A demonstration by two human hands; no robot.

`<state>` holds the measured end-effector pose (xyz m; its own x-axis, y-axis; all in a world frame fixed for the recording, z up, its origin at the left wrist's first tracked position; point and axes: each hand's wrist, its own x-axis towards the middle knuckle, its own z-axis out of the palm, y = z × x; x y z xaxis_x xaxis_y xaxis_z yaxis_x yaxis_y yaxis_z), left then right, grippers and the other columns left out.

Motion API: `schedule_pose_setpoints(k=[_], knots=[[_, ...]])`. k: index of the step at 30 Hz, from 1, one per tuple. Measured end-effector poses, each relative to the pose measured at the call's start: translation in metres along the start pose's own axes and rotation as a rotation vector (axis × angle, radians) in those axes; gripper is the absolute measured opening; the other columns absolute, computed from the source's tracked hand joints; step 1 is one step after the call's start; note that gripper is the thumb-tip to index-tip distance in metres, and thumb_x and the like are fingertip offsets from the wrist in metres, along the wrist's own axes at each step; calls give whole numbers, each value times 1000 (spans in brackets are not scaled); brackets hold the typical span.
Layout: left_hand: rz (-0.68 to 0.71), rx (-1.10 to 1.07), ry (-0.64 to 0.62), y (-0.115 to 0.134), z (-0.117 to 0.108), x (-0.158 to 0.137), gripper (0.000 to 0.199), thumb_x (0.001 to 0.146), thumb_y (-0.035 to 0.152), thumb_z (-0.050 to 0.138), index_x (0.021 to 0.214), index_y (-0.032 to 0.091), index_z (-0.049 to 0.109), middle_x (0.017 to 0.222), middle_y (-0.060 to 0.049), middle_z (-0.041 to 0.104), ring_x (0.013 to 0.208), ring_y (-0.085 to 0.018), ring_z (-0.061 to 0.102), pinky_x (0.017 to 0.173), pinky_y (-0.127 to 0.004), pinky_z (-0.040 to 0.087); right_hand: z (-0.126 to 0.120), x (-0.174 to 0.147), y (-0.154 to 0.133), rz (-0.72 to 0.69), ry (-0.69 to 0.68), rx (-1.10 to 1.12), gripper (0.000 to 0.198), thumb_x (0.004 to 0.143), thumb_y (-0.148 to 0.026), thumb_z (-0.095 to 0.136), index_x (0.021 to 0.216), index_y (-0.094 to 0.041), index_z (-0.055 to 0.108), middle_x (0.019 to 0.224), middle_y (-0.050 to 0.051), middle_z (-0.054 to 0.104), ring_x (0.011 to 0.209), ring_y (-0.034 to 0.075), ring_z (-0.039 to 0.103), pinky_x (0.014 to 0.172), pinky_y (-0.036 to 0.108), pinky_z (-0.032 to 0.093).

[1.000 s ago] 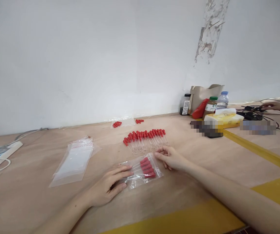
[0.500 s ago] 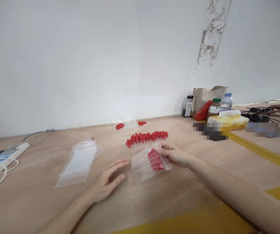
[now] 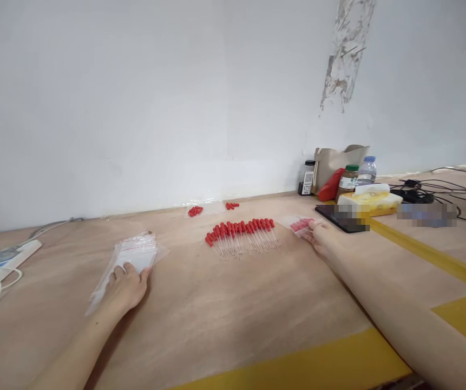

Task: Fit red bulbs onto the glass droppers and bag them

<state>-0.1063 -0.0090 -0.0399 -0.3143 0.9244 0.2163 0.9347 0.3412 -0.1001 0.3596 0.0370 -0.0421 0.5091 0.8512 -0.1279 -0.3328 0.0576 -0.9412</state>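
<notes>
My left hand (image 3: 129, 287) lies over the stack of clear zip-lock bags (image 3: 137, 246), its fingers apart and touching the top bag. At the right, my right hand (image 3: 320, 237) pinches a clear bag of droppers (image 3: 300, 224), whose red bulbs show through the plastic. Between my hands, a row of glass droppers (image 3: 241, 230) with red rubber bulbs lies on the table, bulbs toward the wall. Behind the row are two small groups of loose red bulbs, one group (image 3: 195, 211) at the left and another group (image 3: 231, 206) at the right.
A black phone (image 3: 340, 219) lies just beyond my right hand. Past it are a tissue pack (image 3: 373, 203), a green-capped jar (image 3: 348, 179), a water bottle (image 3: 367, 170), a beige bag (image 3: 336, 157) and black cables (image 3: 415, 192). A power strip (image 3: 7, 262) sits far left.
My right hand has carried the bag of droppers rightward, away from the row. My left hand has moved left from the middle onto the stack of zip-lock bags.
</notes>
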Motion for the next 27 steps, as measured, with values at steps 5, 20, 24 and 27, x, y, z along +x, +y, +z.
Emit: schedule_pose_setpoints(k=[5, 20, 24, 27], knots=[[114, 25, -85, -5, -2, 3, 47, 86, 26, 22, 100, -3, 55, 100, -25, 57, 93, -35, 55, 77, -39, 40, -11, 3, -1, -36, 198, -250, 32, 59, -17, 68, 81, -14, 46, 61, 3, 55, 58, 17, 57, 52, 31, 48], [1067, -309, 4, 34, -54, -52, 39, 91, 33, 27, 130, 32, 33, 142, 3, 23, 129, -21, 21, 104, -42, 22, 58, -8, 7, -490, -186, -1219, 15, 66, -25, 55, 78, -17, 60, 82, 6, 64, 78, 16, 58, 63, 23, 39], [1122, -372, -161, 41, -52, -68, 43, 91, 32, 31, 133, 35, 24, 143, 2, 18, 130, -23, 18, 102, -43, 27, 74, 2, 13, -394, -175, -1245, 16, 63, -22, 57, 77, -14, 62, 79, 11, 65, 76, 20, 59, 61, 24, 39], [1130, -424, -207, 47, -48, -76, 44, 90, 33, 35, 133, 34, 25, 143, 1, 20, 129, -23, 21, 101, -43, 28, 78, 8, 16, -338, -194, -1255, 12, 63, -20, 56, 72, -13, 62, 73, 11, 65, 70, 20, 60, 57, 23, 39]])
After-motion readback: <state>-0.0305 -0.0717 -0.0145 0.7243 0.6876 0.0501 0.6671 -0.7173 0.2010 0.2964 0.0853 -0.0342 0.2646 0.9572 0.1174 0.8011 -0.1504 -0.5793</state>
